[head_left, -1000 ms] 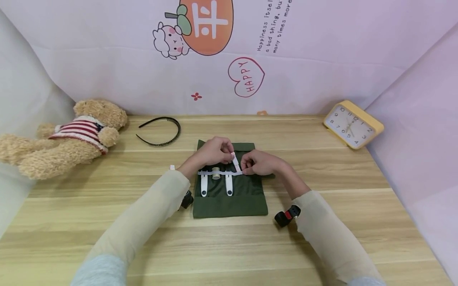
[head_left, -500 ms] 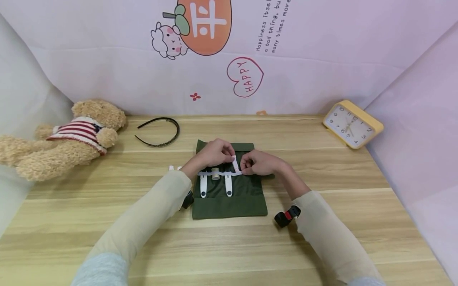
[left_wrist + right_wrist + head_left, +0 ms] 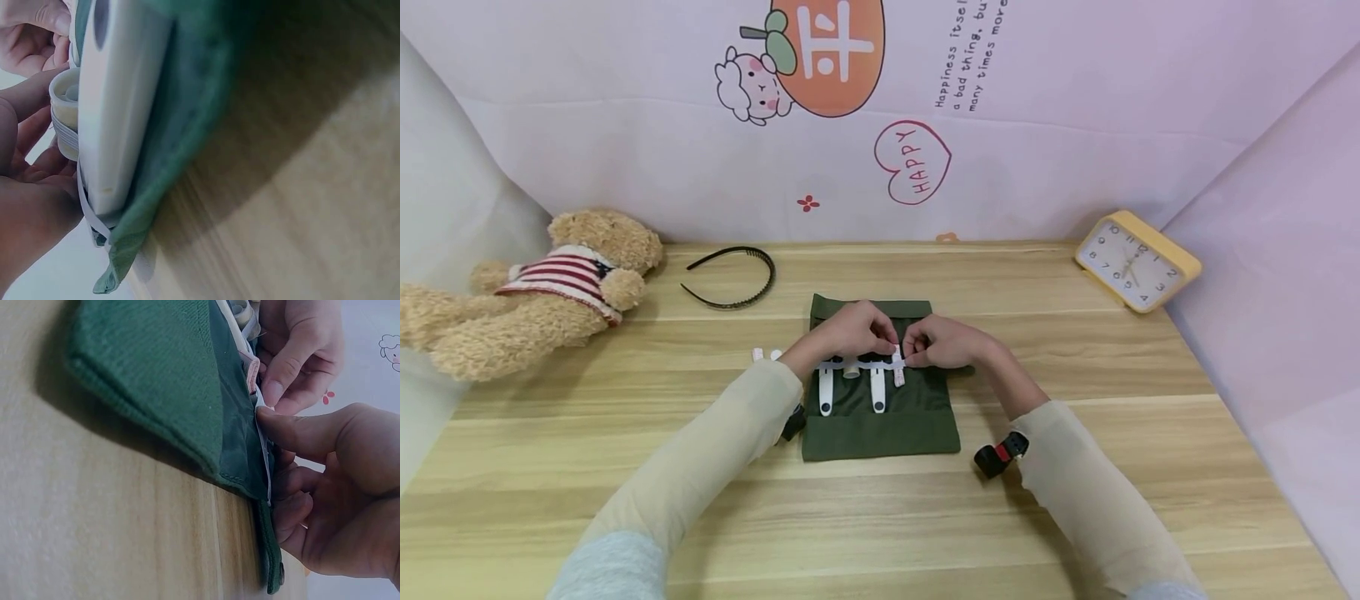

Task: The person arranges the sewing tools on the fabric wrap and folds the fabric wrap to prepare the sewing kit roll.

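Note:
A dark green cloth case (image 3: 880,439) lies unfolded on the table, a white elastic band (image 3: 863,364) across its middle. My left hand (image 3: 856,328) pinches the upper end of a slim white-and-pink strip (image 3: 898,377), whose lower end shows below the band. Close beside it, my right hand (image 3: 951,342) pinches the band near its right end, thumb on it in the right wrist view. The band also holds two long white flat-handled tools (image 3: 826,392) and a small cream roll (image 3: 65,100) between them. Their upper parts are mostly hidden by my left hand.
Small white pieces (image 3: 757,354) lie left of the case, partly behind my left wrist. Farther back are a teddy bear (image 3: 568,279), a black headband (image 3: 772,271) and a yellow clock (image 3: 1138,261). A printed white cloth (image 3: 1037,183) closes off the back.
My left hand has come down towards me with the strip, whose lower end has passed from above the band to below it. My right hand has stayed at the band.

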The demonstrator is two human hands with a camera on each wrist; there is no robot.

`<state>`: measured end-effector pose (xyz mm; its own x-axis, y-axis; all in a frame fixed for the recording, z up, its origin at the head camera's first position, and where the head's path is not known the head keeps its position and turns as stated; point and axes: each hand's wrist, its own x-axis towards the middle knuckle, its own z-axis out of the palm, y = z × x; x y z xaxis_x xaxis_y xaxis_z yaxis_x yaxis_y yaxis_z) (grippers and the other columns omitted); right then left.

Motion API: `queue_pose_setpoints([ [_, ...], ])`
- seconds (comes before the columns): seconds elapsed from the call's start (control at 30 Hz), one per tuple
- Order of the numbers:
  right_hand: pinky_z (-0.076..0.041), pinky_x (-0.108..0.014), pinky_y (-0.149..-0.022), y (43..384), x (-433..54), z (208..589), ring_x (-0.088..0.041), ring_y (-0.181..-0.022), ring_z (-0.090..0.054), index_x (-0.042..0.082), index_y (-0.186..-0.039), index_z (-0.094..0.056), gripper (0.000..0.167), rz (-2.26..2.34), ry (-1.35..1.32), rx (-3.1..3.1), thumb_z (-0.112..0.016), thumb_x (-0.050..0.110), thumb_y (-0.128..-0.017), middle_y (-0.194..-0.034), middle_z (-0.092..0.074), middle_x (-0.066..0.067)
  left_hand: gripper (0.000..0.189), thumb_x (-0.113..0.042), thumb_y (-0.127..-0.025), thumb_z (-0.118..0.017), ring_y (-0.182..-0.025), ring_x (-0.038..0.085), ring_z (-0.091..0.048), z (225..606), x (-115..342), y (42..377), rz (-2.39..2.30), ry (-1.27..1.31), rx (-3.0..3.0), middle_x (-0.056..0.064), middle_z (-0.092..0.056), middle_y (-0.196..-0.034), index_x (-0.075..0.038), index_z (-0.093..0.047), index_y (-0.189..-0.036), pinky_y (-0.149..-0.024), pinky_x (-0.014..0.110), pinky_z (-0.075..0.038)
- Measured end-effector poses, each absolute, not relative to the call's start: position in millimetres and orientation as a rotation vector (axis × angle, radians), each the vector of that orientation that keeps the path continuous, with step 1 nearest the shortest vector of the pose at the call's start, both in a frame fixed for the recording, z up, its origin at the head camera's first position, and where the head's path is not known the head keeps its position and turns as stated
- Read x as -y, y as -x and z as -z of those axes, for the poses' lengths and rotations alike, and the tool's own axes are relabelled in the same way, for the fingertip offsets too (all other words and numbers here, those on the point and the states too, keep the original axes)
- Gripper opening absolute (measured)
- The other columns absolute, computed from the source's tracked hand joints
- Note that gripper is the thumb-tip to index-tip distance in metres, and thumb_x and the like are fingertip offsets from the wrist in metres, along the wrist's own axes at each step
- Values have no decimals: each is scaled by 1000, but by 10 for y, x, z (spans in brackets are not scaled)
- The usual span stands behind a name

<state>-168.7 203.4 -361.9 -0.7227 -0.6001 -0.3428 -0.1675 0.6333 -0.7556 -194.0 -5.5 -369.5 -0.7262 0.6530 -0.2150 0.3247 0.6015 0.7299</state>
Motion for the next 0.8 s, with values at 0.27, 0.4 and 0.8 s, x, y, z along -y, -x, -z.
queue_pose_setpoints([
  [0.27,-38,-29,-62,1674,-2015,3613,-15,-62,-43,0,-91,-65,6,990,626,-2270,-64,0,-97,-71,-51,-4,10,-15,-97,-70,-80,17,-64,3683,87,1924,-941,-800,-2357,-1,-72,-90,-11,-78,-101,-72,32,-51],
  [0.4,-39,-30,-63,1674,-2014,3627,-15,-63,-44,-1,-92,-65,5,994,629,-2273,-65,1,-97,-72,-51,-4,11,-15,-98,-70,-82,16,-64,3680,114,1918,-968,-817,-2342,-1,-72,-91,-11,-78,-102,-74,33,-52],
  [0.8,-45,-30,-66,1695,-2111,3617,-17,-71,-53,3,-95,-68,4,1011,672,-2277,-70,6,-95,-78,-61,-5,18,-16,-97,-71,-88,17,-65,3625,280,1893,-1132,-836,-2297,2,-72,-98,-4,-75,-110,-81,34,-53],
])
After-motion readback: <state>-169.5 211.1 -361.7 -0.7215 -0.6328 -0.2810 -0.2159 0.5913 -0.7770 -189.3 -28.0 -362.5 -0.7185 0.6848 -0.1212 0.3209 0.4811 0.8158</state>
